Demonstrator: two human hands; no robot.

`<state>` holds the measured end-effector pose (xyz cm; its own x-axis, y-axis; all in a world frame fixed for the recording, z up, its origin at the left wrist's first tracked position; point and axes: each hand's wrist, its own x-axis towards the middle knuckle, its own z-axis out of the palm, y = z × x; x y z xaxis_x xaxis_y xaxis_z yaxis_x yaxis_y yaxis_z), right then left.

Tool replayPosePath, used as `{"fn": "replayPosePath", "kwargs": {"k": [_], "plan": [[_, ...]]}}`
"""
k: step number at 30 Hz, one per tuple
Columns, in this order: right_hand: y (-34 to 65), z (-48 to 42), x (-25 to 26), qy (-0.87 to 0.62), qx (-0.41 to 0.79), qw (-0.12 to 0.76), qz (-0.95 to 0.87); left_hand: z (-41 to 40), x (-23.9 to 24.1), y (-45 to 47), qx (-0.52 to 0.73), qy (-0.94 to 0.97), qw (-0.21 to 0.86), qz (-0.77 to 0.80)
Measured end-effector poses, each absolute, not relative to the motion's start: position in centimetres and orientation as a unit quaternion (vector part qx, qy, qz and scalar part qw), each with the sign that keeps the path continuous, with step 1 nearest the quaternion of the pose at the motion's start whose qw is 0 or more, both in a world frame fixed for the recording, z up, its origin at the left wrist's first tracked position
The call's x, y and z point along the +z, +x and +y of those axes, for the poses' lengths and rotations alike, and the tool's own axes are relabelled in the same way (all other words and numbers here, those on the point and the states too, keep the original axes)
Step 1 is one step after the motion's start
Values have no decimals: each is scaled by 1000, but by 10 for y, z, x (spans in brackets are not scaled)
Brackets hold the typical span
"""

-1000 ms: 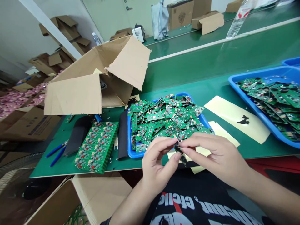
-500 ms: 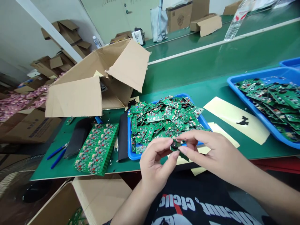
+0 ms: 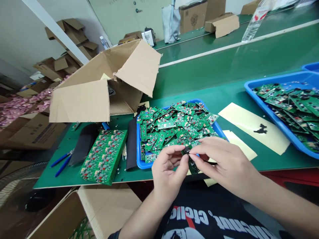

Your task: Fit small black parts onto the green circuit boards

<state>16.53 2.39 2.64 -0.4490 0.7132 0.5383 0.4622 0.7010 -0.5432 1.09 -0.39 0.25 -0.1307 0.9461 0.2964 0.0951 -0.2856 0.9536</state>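
Just in front of my shirt, a small green circuit board (image 3: 193, 168) with a black part (image 3: 186, 150) at its upper end is held between my two hands. My left hand (image 3: 171, 171) pinches that upper end between thumb and fingertips. From the other side, the thumb and index finger of my right hand (image 3: 224, 162) close on the board beside the black part. My fingers hide much of the board. Directly behind my hands is a blue tray (image 3: 138, 156) heaped with loose circuit boards (image 3: 166, 124).
Left of the tray lie a black pad (image 3: 132, 146), stacked board panels (image 3: 104, 156) and blue-handled pliers (image 3: 62, 162). An open carton (image 3: 79, 104) stands behind them. At right, yellowish paper (image 3: 236, 116) bears black pieces (image 3: 260, 128), beside another blue tray (image 3: 251, 96) of boards.
My right fingers have shifted to the upper end of the board, and their tips are closer to my left fingertips. The board now hangs more steeply downward. The view has shifted slightly.
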Motion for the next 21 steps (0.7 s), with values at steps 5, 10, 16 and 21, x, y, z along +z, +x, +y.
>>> {"fn": "replayPosePath", "kwargs": {"k": [5, 10, 16, 21], "plan": [[165, 24, 24, -365, 115, 382, -841, -2, 2, 10, 577, 561, 348, 480], [164, 25, 22, -358, 67, 376, -852, 1, -1, 11, 589, 598, 291, 459], [161, 28, 16, -380, 25, 403, -832, 7, -4, 12, 583, 659, 171, 443], [190, 43, 21, -545, 43, 452, -704, 5, -3, 6, 598, 646, 170, 442]]}}
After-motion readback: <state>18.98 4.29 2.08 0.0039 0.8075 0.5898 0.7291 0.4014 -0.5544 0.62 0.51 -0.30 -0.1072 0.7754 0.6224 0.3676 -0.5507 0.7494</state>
